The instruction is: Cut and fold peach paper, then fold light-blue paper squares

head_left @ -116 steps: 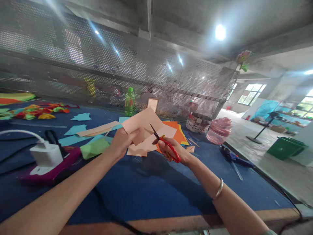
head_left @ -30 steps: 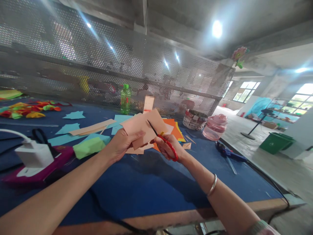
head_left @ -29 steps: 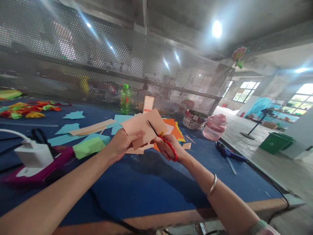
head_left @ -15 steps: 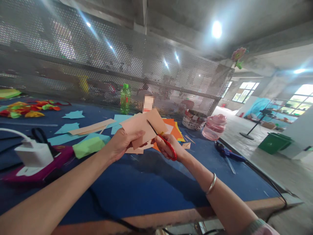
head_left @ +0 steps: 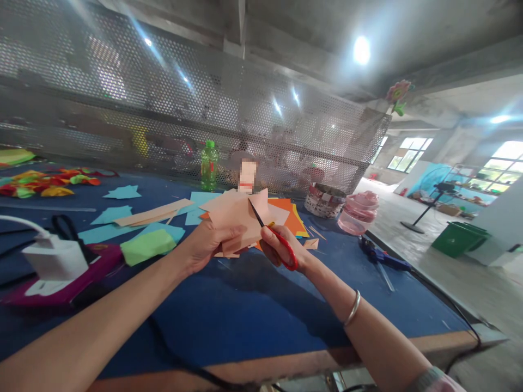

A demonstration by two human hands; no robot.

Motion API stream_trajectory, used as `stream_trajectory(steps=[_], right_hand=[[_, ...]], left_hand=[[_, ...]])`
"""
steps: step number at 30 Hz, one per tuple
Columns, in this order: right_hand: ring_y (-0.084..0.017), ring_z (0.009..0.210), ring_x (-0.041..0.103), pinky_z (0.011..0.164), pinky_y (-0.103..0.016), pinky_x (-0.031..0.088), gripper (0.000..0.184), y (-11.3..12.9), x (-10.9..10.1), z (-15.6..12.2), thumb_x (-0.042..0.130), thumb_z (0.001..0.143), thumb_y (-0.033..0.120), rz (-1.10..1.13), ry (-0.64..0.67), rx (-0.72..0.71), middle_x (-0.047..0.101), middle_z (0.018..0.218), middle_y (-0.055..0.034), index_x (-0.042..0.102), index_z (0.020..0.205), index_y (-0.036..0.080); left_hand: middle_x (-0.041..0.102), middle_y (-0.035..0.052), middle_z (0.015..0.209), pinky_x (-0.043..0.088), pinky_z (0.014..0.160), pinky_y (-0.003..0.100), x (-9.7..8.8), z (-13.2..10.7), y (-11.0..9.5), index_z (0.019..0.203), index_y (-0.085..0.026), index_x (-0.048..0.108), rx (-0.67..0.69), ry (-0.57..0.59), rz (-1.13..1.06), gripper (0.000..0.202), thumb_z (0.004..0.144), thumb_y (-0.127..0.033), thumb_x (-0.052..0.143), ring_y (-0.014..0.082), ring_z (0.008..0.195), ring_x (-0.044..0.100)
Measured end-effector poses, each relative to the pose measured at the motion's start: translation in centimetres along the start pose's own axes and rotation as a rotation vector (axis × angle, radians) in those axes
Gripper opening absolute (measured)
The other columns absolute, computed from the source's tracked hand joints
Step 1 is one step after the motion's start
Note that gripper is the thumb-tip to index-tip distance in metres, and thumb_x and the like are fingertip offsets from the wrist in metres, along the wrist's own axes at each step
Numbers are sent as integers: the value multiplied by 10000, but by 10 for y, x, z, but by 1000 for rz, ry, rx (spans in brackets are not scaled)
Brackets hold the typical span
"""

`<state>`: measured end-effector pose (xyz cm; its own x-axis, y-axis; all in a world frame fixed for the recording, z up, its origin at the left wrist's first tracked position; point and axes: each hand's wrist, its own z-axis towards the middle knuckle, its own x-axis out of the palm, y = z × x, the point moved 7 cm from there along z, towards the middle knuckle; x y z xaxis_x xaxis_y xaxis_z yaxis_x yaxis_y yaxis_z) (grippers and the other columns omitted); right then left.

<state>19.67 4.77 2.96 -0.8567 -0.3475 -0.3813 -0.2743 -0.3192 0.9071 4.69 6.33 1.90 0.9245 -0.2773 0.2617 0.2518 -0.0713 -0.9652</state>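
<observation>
My left hand (head_left: 210,242) pinches a sheet of peach paper (head_left: 237,215), thumb on top, holding it above the blue table. A pair of red-handled scissors (head_left: 289,253) is gripped in my right hand (head_left: 280,245), with fingers round the handles. Their dark blades point up and to the left over the paper, at its right part. Beneath and behind the held sheet lie orange and yellow sheets (head_left: 293,215) and more peach paper. Left of my left hand are a pale green crumpled paper (head_left: 147,246) and peach strips (head_left: 155,211) on blue paper pieces (head_left: 107,232).
A green bottle (head_left: 210,166) stands at the back before a perforated metal screen (head_left: 171,109). To the right are a patterned basket (head_left: 324,200), a pink container (head_left: 358,211) and a blue glue gun (head_left: 384,255). A white charger (head_left: 56,256) sits in a purple power strip (head_left: 93,272) at left.
The scissors have moved slightly to the right and down with my right hand. The paper's right flap, which stuck out beyond the blades, has shifted and now stands up less widely.
</observation>
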Motion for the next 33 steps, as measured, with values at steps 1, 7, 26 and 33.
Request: stream_trajectory(steps=[1, 7, 26, 33], right_hand=[[-92, 353, 378, 369, -240, 315, 659, 0, 0, 0, 429, 796, 861, -2, 2, -2, 408, 378, 37, 384, 556, 249], [-91, 341, 372, 355, -241, 304, 668, 6, 2, 0, 430, 789, 865, 3, 11, -44, 391, 353, 38, 371, 533, 251], [-88, 325, 350, 367, -255, 267, 670, 6, 3, -2, 394, 812, 865, 12, 23, -112, 407, 352, 36, 385, 543, 252], [-92, 307, 374, 357, -251, 292, 672, 5, 3, -3, 380, 898, 778, 47, 9, -148, 405, 338, 34, 402, 493, 242]], left_hand=[[789, 94, 958, 629, 628, 380, -1, 0, 1, 1083, -182, 738, -10, 2, 4, 526, 602, -311, 907, 270, 764, 748], [778, 94, 963, 612, 640, 362, 1, -1, 2, 1084, -165, 726, -52, 35, 7, 489, 645, -306, 891, 243, 772, 728], [756, 103, 822, 573, 551, 241, 9, -4, 2, 949, -92, 753, -150, 87, -126, 194, 756, -109, 764, 172, 642, 682], [763, 114, 820, 569, 520, 237, 8, -4, 1, 975, -89, 743, -149, 97, -113, 188, 788, -86, 723, 176, 616, 689]])
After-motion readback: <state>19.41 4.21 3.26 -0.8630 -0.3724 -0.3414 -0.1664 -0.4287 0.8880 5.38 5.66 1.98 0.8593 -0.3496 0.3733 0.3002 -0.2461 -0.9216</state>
